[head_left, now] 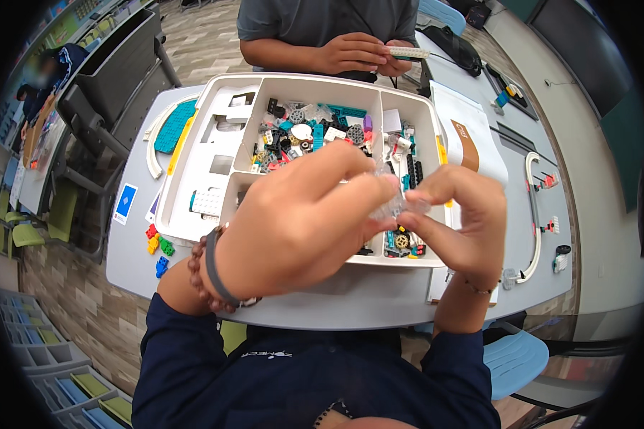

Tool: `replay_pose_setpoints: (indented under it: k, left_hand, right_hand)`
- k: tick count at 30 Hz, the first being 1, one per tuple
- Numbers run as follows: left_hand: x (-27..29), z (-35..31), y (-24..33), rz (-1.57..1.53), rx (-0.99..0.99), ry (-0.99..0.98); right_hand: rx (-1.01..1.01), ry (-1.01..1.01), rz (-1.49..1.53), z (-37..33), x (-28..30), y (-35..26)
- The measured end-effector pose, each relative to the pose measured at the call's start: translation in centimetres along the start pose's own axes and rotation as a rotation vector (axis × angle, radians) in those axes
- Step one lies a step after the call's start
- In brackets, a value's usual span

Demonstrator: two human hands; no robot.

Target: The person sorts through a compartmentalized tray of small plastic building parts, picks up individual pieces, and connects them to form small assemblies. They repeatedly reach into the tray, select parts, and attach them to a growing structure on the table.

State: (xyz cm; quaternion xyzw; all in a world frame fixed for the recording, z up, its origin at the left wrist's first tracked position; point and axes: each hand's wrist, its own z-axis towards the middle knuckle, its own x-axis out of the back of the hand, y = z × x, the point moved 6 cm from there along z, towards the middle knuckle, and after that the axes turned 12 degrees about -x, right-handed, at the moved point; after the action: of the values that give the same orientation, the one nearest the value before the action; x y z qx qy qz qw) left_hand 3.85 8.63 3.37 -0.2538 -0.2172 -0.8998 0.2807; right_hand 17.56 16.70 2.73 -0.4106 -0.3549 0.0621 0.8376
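Over the sorting tray (322, 77) of building pieces, my two hands meet and pinch small clear plastic pieces (391, 207). My left hand (300, 214) is closed, thumb and fingers on the clear plastic from the left side. From the right, my right hand (465, 214) pinches its end between thumb and forefinger. Whether it is one piece or two joined ones I cannot tell, as fingers cover part of it. Below them the tray's compartments hold mixed gears, beams, pins and bricks; my left hand hides part of the middle.
Opposite me, a person (350, 53) holds a light-coloured beam (409, 52). Small coloured bricks (162, 266) lie left of the tray, near a teal plate (175, 127). At right are white papers (472, 136), a curved white track (535, 243) and small built parts (562, 259).
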Motion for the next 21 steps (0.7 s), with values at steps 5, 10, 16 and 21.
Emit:
replay_pose_setpoints:
  k: [5,10,16,21]
  left_hand:
    - [2.1,0.1,1.0,0.089,0.130,-0.129]
    - [3.5,-0.7,-1.8,0.257,0.251,-0.242]
    - [3.5,-1.0,-4.3,0.334,0.187,-0.168]
    - [3.3,-0.9,-5.2,0.333,0.142,-0.133]
  right_hand:
    - [-0.155,-0.063,-0.095,0.0,2.6,2.3]
    - [-0.414,-0.200,-0.256,0.8,1.6,7.1]
    - [-0.369,-0.178,-0.398,0.8,1.3,6.9]
    - [-0.307,-0.108,-0.173,1.3,1.4,5.2]
